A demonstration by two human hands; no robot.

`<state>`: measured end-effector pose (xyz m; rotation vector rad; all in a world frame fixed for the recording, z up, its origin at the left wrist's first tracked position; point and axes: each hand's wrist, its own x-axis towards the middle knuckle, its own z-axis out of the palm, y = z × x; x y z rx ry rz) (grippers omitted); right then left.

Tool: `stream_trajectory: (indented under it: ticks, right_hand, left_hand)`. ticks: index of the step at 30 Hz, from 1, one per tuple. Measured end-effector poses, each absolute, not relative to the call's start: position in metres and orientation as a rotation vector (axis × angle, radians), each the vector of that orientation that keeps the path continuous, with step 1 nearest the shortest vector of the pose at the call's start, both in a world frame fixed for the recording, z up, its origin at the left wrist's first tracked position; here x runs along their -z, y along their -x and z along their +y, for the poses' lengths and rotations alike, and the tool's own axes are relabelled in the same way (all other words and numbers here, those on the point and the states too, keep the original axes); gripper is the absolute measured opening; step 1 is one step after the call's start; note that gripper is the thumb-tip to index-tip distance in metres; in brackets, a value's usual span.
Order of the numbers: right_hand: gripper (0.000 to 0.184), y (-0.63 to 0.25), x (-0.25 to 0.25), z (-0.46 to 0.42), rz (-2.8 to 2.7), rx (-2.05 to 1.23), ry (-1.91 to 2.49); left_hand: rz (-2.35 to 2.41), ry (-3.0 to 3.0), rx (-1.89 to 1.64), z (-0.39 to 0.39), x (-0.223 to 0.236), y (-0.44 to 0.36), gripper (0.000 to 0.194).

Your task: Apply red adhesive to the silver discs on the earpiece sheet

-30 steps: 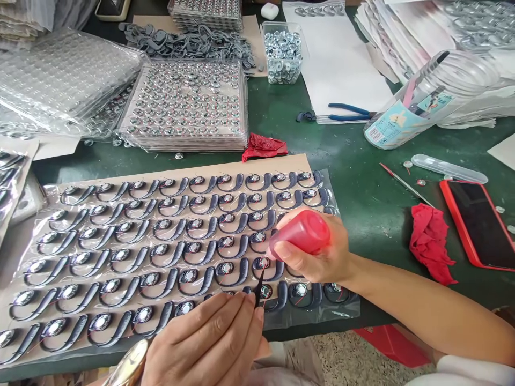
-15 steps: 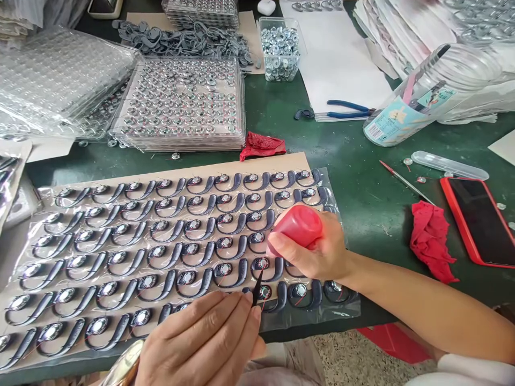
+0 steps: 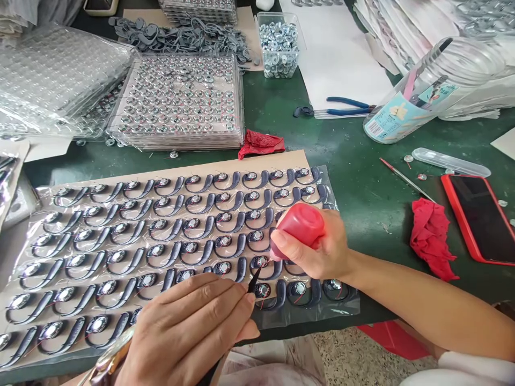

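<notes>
My left hand (image 3: 191,321) is closed around dark, fine-pointed tweezers (image 3: 254,280), most of them hidden by the fingers. Their tip is close to a small round speaker (image 3: 261,261) with thin red wires, seated in a dark hook-shaped earphone part (image 3: 275,271). Wrapped in my right hand (image 3: 322,256) is a red squeeze bottle (image 3: 301,224), tilted with its nozzle end down beside that same speaker. Rows of such hooked parts lie on a plastic-covered cardboard sheet (image 3: 281,160) under both hands.
Behind the sheet stand a stack of speaker trays (image 3: 177,107), loose grey hooks (image 3: 181,43) and a tub of metal discs (image 3: 279,48). Pliers (image 3: 348,105), a tilted clear jar (image 3: 406,115), a red cloth (image 3: 430,236) and a phone (image 3: 483,214) lie to the right.
My left hand and the tweezers have drawn slightly left, the tip backing away from the speaker. The bottle first tipped a little left and stays over the same spot.
</notes>
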<state>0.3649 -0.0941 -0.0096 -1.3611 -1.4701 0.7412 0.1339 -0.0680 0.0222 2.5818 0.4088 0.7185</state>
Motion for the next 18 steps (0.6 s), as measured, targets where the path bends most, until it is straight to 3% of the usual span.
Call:
stream_trajectory:
  ticks: [11,16,18]
  right_hand:
    - [0.022,-0.364,0.014,-0.096,-1.518,-0.651,1.202]
    - [0.024,-0.374,-0.009,-0.085,-1.325,-1.098,1.205]
    - [0.026,-0.377,-0.011,-0.076,-1.296,-1.099,1.193]
  left_hand:
    - [0.501,-2.379,-0.641,-0.040,-0.032,-0.146,0.017]
    - [0.466,-2.400,-0.656,-0.037,-0.032,-0.145,0.016]
    - [0.375,-2.473,-0.673,-0.036,-0.033,-0.142,0.015]
